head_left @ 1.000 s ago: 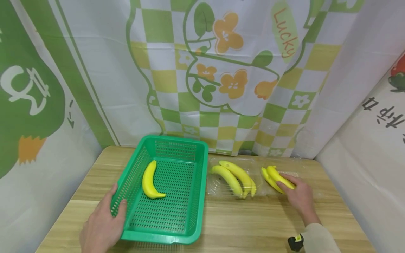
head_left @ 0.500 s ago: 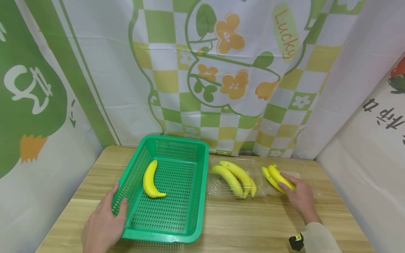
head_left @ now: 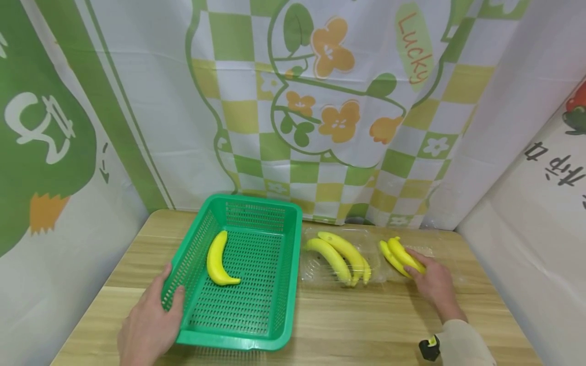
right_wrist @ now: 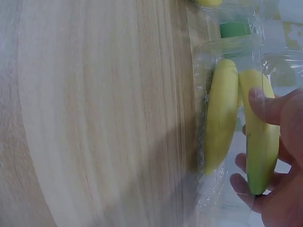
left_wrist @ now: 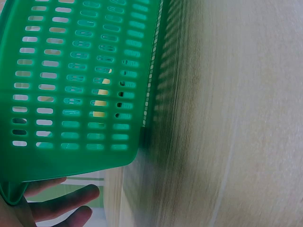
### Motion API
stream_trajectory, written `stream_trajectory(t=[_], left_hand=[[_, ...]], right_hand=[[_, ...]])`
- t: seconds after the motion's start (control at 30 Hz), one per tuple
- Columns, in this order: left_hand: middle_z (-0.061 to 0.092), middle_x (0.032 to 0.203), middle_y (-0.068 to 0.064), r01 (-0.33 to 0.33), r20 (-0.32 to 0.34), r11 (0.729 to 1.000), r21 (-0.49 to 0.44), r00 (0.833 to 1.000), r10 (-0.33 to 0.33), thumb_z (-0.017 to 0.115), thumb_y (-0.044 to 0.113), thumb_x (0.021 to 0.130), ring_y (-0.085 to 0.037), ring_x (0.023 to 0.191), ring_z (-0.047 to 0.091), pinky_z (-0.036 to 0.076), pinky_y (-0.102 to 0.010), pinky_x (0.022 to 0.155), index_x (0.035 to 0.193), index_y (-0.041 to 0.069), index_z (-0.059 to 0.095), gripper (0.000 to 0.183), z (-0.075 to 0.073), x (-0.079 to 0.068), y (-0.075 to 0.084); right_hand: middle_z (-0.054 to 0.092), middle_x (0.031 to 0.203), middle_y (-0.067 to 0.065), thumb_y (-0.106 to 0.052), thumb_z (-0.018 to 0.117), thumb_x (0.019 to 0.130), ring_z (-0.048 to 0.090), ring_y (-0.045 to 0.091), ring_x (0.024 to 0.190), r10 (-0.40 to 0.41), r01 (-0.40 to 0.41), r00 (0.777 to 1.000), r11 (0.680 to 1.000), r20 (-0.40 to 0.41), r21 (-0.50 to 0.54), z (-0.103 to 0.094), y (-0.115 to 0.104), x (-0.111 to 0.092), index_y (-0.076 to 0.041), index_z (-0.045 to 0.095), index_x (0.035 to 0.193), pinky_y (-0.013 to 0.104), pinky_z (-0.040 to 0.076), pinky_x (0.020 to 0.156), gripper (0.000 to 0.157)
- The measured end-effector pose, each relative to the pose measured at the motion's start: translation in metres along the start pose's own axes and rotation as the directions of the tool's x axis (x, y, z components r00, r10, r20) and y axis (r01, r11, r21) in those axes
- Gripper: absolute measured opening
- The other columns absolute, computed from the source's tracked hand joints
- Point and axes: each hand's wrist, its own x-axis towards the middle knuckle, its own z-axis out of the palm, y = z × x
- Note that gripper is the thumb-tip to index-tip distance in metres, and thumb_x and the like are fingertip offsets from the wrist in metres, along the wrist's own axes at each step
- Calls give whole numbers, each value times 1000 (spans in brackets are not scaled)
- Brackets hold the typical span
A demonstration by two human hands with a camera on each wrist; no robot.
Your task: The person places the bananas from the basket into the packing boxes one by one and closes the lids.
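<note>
My left hand (head_left: 151,323) grips the left rim of a green plastic basket (head_left: 296,264) near its front corner, thumb over the rim. Several fingers (left_wrist: 66,203) stretch out beyond the basket wall in the left wrist view. One yellow banana (head_left: 217,262) lies inside, curved along the left side. Over on the right, my right hand (head_left: 435,282) holds a banana (right_wrist: 260,142) between thumb and fingers, its tip greenish. Beside that one a second banana (right_wrist: 221,113) lies in a clear plastic box (right_wrist: 203,90); the held banana is close against it.
Between basket and right hand, another clear plastic box (head_left: 316,274) contains several bananas (head_left: 341,249). All stands on a wooden table (head_left: 348,330), with a printed curtain (head_left: 270,117) behind its back edge and cloth walls at both sides.
</note>
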Motion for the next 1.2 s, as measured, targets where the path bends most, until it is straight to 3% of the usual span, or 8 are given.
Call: stream_trajectory(t=[0.2, 0.67, 0.93, 1.2], left_hand=[[26, 173, -25, 6, 1, 1000, 6, 1000, -6, 25, 64, 109, -68, 129, 52, 58, -65, 78, 172, 31, 5, 74, 0, 0, 0], [24, 174, -25, 9, 8, 1000, 11, 1000, -9, 23, 66, 109, -68, 135, 47, 56, -70, 85, 172, 32, 3, 74, 0, 0, -1], [23, 174, -24, 12, 14, 1000, 9, 1000, -12, 23, 66, 109, -68, 135, 47, 55, -70, 85, 172, 33, 3, 74, -1, -1, 0], [23, 174, -24, 5, 16, 1000, 9, 1000, -5, 24, 65, 109, -68, 136, 46, 54, -73, 88, 172, 32, 3, 74, -1, -1, 1]], right_hand=[[51, 152, 38, -23, 70, 103, 49, 63, 136, 36, -36, 999, 999, 4, 18, 0, 0, 1, -14, 55, 154, 76, 44, 108, 54], [60, 144, 36, -14, 71, 99, 65, 52, 116, -25, 25, 1000, 999, -4, 22, -6, 0, 1, -5, 58, 148, 61, 53, 89, 52], [57, 147, 37, -11, 68, 98, 52, 63, 132, -41, 41, 999, 999, -13, -14, -8, 5, 5, -7, 60, 147, 78, 43, 106, 50], [57, 149, 34, -15, 66, 100, 50, 62, 135, 1, -1, 1000, 1000, -10, 1, -6, 7, 6, -5, 60, 148, 76, 43, 106, 49]])
